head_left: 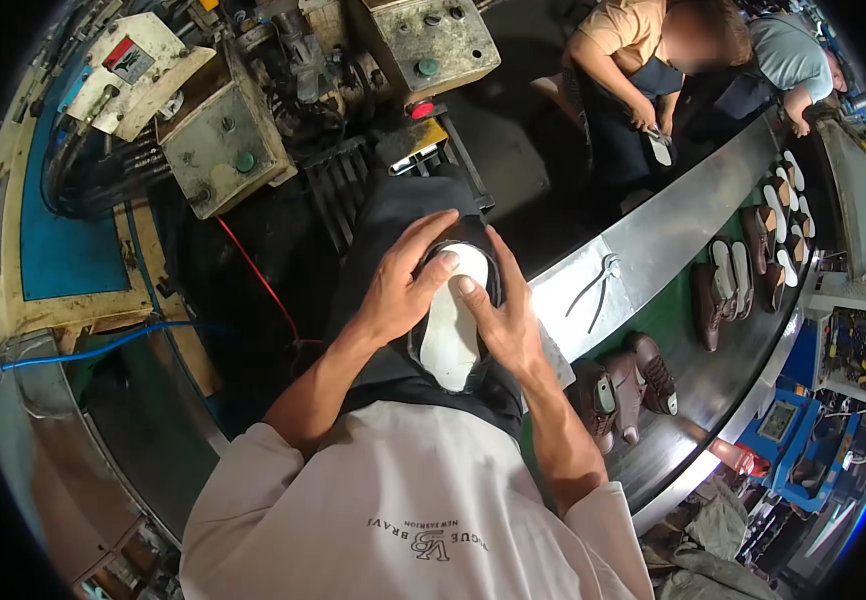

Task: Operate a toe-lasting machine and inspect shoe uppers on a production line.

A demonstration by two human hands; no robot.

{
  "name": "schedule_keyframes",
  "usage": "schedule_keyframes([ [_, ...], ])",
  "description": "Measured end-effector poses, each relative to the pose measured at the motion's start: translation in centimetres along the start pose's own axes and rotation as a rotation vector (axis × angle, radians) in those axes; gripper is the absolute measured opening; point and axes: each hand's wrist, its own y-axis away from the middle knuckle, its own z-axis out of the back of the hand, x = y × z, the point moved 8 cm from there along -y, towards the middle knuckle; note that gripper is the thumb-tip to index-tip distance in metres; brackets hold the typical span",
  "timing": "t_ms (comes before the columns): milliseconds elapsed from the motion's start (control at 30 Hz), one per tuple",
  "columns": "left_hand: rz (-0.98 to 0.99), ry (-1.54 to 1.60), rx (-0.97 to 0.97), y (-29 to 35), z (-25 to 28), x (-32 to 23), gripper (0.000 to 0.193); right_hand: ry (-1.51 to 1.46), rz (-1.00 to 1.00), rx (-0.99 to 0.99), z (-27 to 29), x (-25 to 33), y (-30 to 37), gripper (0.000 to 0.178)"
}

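A dark shoe upper with a pale white bottom (450, 345) lies bottom up across my lap. My left hand (401, 285) wraps its far left side, thumb pressed on the white surface. From the other side my right hand (506, 312) grips the same shoe, its thumb also on the white face and its fingers along the dark edge. The fingers' undersides are hidden behind the shoe. To the right, a pair of pincers (607, 266) rests on the shiny metal ledge (643, 235), apart from both hands.
Brown shoes (629, 385) and several white-bottomed ones (728, 280) stand on the green conveyor (678, 425) at right. Machine control boxes (223, 150) are ahead and left. A co-worker (618, 45) holds a shoe (660, 150) at the far right; another person (788, 60) sits beyond. A blue hose (103, 348) crosses at left.
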Motion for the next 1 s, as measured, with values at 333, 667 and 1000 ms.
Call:
schedule_keyframes([
  [333, 0.177, 0.0, -0.097, 1.0, -0.3, 2.0, 0.05, -0.05, 0.021, -0.067, -0.8, -0.8, -0.3, 0.07],
  [667, 0.171, 0.157, -0.018, 0.0, 0.9, 3.4, 0.048, -0.545, -0.085, 0.322, 1.3, -4.1, -1.8, 0.094],
  [1000, 0.183, 0.153, 0.037, 0.2, -0.7, 4.0, 0.054, -0.06, 0.11, 0.399, 0.8, -1.4, -4.5, 0.099],
])
